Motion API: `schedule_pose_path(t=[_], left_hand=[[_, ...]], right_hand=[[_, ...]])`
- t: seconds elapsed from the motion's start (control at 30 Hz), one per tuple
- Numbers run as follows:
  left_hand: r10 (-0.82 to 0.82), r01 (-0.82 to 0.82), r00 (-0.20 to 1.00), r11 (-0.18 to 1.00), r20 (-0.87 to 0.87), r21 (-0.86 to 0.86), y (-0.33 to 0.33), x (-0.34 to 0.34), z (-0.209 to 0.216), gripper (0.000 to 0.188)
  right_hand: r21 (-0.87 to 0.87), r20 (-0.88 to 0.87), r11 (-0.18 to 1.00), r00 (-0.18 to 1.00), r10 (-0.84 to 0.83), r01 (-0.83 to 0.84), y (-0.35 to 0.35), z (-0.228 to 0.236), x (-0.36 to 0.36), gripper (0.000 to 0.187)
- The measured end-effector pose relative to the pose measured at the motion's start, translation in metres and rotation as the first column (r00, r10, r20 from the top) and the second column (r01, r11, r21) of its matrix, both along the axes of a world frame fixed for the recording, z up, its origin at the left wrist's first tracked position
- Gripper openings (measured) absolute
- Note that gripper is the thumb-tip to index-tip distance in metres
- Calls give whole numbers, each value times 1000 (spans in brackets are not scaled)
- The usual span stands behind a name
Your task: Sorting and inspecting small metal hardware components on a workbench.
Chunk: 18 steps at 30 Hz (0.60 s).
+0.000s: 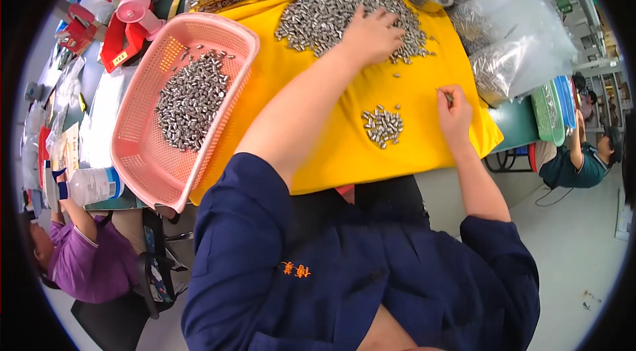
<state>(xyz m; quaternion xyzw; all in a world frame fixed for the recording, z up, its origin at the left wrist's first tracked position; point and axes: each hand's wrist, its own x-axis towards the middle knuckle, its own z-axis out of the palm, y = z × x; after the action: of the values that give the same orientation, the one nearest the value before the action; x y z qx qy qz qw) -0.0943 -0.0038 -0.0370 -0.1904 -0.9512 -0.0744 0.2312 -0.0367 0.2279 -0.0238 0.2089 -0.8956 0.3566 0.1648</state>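
Small metal pieces [318, 23], hard and likely slick, at the person's left hand [374, 36]
We find the main heap [301, 13] on the yellow cloth [318, 162], a smaller cluster [382, 127] nearer the body, and more inside the pink basket [140, 112]. The left hand is spread over the heap, fingers apart; we cannot tell whether anything sits beneath its palm. The right hand [455, 116] is curled closed to the right of the cluster, seemingly on at least one piece; we cannot confirm the count. We judge each piece light, rigid and not fragile, though its smooth, rounded sides may roll or slip. We advise a fingertip pinch across the barrel, at mid-length
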Motion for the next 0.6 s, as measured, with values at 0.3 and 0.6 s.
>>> schedule_pose_path(t=[0.3,0.6], left_hand=[[211,-206,974,977,-86,62,-28,38,6,30],[137,-155,950,987,282,41,32,67,23,13]], right_hand=[[-172,70,978,989,132,-119,6,-4,-9,6],[-635,138,678,809,571,-370,-63,52,-40,6]])
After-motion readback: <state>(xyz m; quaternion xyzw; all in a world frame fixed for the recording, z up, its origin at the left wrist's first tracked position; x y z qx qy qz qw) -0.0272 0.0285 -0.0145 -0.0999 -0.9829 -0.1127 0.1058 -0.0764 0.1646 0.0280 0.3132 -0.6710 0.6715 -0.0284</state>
